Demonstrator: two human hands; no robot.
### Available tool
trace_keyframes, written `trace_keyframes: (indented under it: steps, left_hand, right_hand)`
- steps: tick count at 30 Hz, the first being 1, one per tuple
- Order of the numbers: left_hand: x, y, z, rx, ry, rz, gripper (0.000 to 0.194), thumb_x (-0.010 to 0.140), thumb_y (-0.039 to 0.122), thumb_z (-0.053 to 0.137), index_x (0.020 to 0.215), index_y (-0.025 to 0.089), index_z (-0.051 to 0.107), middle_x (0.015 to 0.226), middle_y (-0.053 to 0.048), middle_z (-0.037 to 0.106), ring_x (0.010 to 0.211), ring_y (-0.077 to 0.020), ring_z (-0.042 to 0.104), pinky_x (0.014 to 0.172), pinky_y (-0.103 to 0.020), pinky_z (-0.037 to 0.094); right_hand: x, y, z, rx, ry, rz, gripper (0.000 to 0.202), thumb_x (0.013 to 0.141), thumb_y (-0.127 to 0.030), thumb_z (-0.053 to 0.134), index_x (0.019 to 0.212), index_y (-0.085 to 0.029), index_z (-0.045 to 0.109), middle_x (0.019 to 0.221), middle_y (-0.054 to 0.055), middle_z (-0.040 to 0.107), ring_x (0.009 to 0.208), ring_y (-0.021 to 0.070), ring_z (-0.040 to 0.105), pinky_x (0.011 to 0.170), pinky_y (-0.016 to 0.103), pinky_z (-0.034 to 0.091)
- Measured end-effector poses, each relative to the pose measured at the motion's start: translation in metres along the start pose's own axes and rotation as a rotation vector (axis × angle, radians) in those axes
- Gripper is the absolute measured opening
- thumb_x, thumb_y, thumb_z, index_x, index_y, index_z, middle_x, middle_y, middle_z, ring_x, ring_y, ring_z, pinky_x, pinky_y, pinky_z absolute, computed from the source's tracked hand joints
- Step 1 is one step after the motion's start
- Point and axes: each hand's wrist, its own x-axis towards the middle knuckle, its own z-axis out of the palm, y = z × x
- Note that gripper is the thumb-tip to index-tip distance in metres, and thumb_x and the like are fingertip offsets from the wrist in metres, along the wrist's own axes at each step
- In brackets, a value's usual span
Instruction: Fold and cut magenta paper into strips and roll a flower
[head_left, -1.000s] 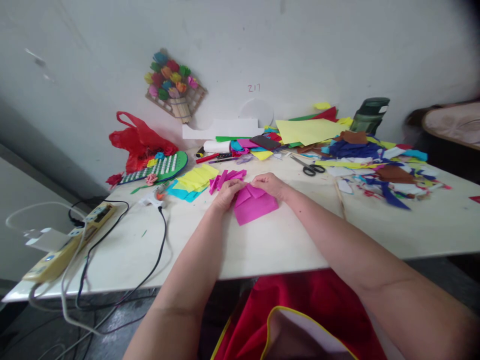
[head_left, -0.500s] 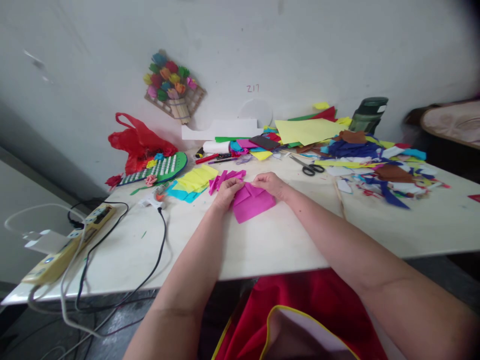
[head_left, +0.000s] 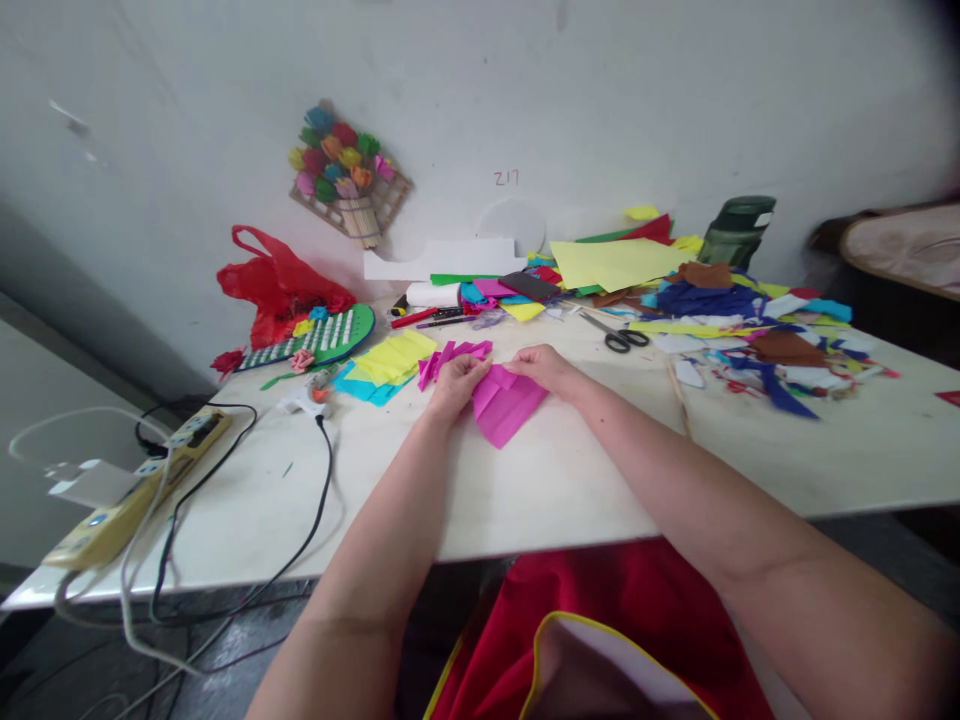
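Between my hands hangs a sheet of magenta crepe paper [head_left: 504, 412], creased along its upper edge, its lower corner pointing toward me. My left hand [head_left: 459, 385] pinches the upper left part of it, fingers closed. With thumb and fingertips together, my right hand [head_left: 543, 368] grips the upper right part. Just behind my left hand lie several folded magenta paper strips [head_left: 450, 358]. Yellow crepe paper pieces [head_left: 394, 357] rest on blue ones [head_left: 370, 388] to the left. Part of the held sheet's top edge is hidden by my fingers.
Scissors [head_left: 621, 338] and a thin stick [head_left: 679, 395] lie to the right, before a heap of paper scraps [head_left: 712, 300]. A green bottle [head_left: 736, 232] stands behind. On the left are a glue gun [head_left: 311, 400], its cable, a power strip [head_left: 142, 490] and a red bag [head_left: 274, 280].
The magenta sheet has turned and bunched between my hands; its lower edge now comes to a corner. Both hands have stayed nearly in place, still gripping it.
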Motion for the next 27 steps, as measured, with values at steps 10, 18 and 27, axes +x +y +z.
trace_keyframes:
  steps: [10,18,27]
  left_hand:
    - [-0.004,0.006,-0.001,0.126,-0.056,-0.04,0.036,0.063,0.049,0.07,0.068,0.015,0.062,0.059,-0.001,0.055,0.049,-0.0078,0.044,0.043,-0.021,0.03]
    - [0.004,0.0,0.006,-0.133,0.264,-0.059,0.037,0.065,0.05,0.068,0.071,0.014,0.059,0.052,0.003,0.051,0.044,-0.0066,0.042,0.04,-0.019,0.032]
    - [0.003,-0.001,0.01,-0.253,0.286,-0.075,0.033,0.06,0.041,0.074,0.065,0.015,0.054,0.053,0.003,0.052,0.043,-0.0072,0.046,0.039,-0.019,0.034]
  right_hand:
    - [-0.001,-0.001,-0.003,0.135,-0.049,-0.007,0.034,0.062,-0.048,0.069,0.063,-0.015,0.059,0.049,-0.005,0.048,0.046,0.0079,0.04,0.045,0.022,0.029]
    - [0.002,-0.002,0.0,0.548,-0.024,0.14,0.033,0.068,-0.044,0.068,0.081,-0.015,0.064,0.062,0.003,0.065,0.053,0.0158,0.057,0.051,0.029,0.046]
    - [0.005,0.002,0.005,0.378,0.131,0.107,0.016,0.059,-0.022,0.074,0.07,-0.013,0.066,0.061,0.001,0.067,0.054,0.0126,0.056,0.05,0.023,0.042]
